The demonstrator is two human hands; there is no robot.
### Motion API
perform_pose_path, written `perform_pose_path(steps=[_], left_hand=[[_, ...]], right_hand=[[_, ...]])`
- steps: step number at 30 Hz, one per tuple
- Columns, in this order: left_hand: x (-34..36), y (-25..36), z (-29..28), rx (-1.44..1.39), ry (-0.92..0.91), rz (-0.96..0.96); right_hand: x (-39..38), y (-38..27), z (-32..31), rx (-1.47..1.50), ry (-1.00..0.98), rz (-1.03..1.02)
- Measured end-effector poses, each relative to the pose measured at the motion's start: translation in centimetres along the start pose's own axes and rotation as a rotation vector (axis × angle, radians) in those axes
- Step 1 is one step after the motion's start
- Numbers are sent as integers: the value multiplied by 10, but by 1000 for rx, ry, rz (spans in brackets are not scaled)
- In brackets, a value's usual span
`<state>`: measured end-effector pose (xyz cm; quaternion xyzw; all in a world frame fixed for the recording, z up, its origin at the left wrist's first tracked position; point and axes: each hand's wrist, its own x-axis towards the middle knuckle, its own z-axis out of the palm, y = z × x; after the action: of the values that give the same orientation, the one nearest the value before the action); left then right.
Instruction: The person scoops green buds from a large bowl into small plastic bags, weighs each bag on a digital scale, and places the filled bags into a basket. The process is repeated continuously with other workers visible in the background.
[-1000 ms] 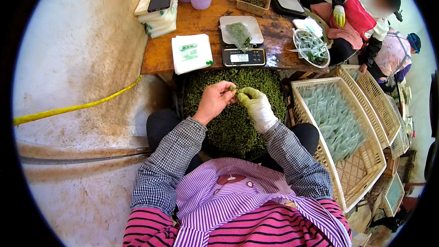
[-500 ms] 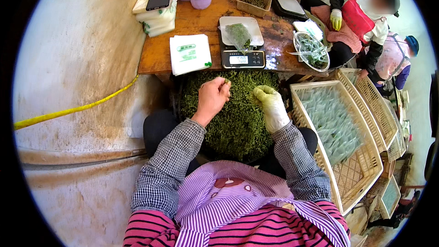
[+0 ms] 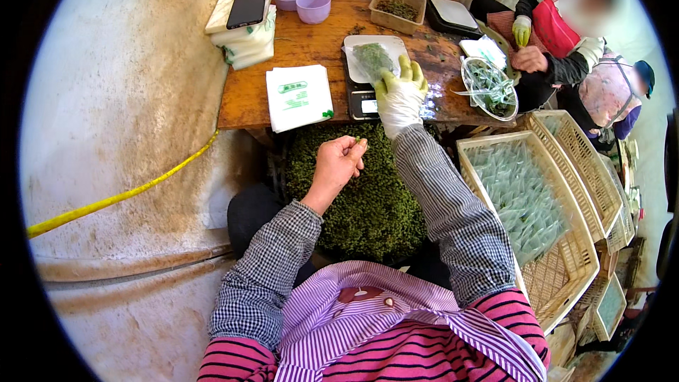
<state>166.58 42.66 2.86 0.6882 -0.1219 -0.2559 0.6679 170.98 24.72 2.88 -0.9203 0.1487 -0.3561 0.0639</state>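
Observation:
My bare left hand (image 3: 337,170) is over a heap of small green plant bits (image 3: 375,209) between my knees. Its thumb and forefinger pinch a tiny green piece (image 3: 358,141). In a white glove with yellow-green fingertips, my right hand (image 3: 402,95) reaches over the right side of the digital scale (image 3: 352,71). Its fingers are spread beside a clear plastic bag (image 3: 373,61) of green bits lying on the scale's pan. Whether the fingertips touch the bag I cannot tell. The hand hides part of the scale's display.
White printed bags (image 3: 298,97) lie left of the scale. A phone (image 3: 247,6) rests on a bag stack, near a purple cup (image 3: 313,8). A tub (image 3: 397,8) and a basket of bags (image 3: 488,88) stand on the table. A crate (image 3: 527,198) holds filled bags; co-workers sit beyond.
My right hand has moved from above the green heap up to the scale, and its fingers have spread. My left hand stays over the heap, still pinching.

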Motion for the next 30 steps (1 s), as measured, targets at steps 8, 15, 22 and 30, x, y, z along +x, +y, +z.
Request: perform_pose_path(steps=[8, 15, 22, 30], left_hand=[[-5, -3, 2, -206, -25, -100], [-9, -17, 8, -334, -68, -266], [-8, -16, 6, -277, 1, -182], [-8, -6, 8, -211, -2, -163]], right_hand=[[-69, -10, -65, 528, 4, 103], [-135, -28, -78, 881, -334, 300], [-96, -5, -58, 559, -153, 232], [-43, -1, -18, 107, -115, 62]])
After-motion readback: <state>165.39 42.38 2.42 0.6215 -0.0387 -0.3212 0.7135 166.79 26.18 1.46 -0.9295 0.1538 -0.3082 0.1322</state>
